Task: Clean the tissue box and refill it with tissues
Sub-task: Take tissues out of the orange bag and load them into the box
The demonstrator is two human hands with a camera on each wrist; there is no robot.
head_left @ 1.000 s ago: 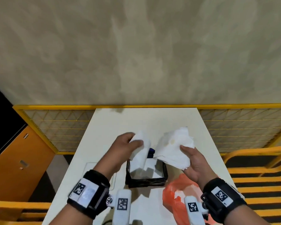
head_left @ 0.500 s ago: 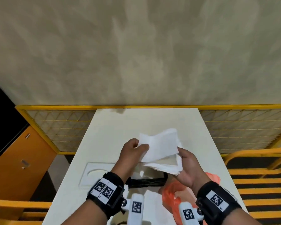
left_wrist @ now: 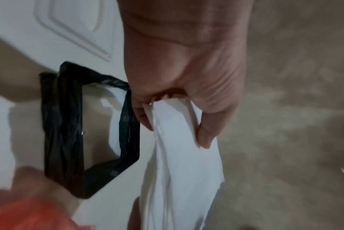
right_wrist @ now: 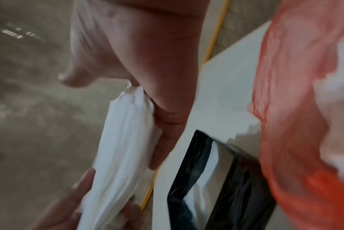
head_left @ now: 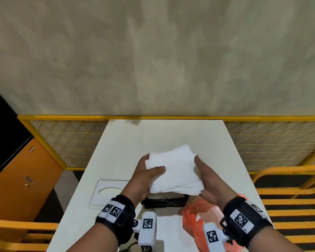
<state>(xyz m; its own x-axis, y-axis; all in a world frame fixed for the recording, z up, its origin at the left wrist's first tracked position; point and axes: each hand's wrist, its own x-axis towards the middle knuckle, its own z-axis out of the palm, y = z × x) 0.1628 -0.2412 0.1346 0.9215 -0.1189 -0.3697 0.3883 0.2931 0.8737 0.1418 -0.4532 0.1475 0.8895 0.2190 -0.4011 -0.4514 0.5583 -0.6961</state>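
Both hands hold a stack of white tissues (head_left: 175, 170) flat above the table. My left hand (head_left: 153, 166) pinches its left edge, thumb on top. My right hand (head_left: 200, 175) grips the right edge, thumb at the side and fingers underneath. Directly below the stack stands the open tissue box (head_left: 165, 201), its rim wrapped in black plastic, partly hidden by the tissues. In the left wrist view the tissues (left_wrist: 179, 155) hang from the pinch beside the box (left_wrist: 68, 132). The right wrist view shows the tissues (right_wrist: 124, 147) and the box (right_wrist: 216, 179).
The white lid (head_left: 111, 191) with an oval opening lies flat to the left of the box. An orange plastic bag (head_left: 193, 220) sits at the near right on the white table (head_left: 162, 135). A yellow mesh fence and orange chairs surround the table.
My left hand carried its loose tissue from over the box to the right hand's stack. Both hands now hold the gathered stack flat above the box.
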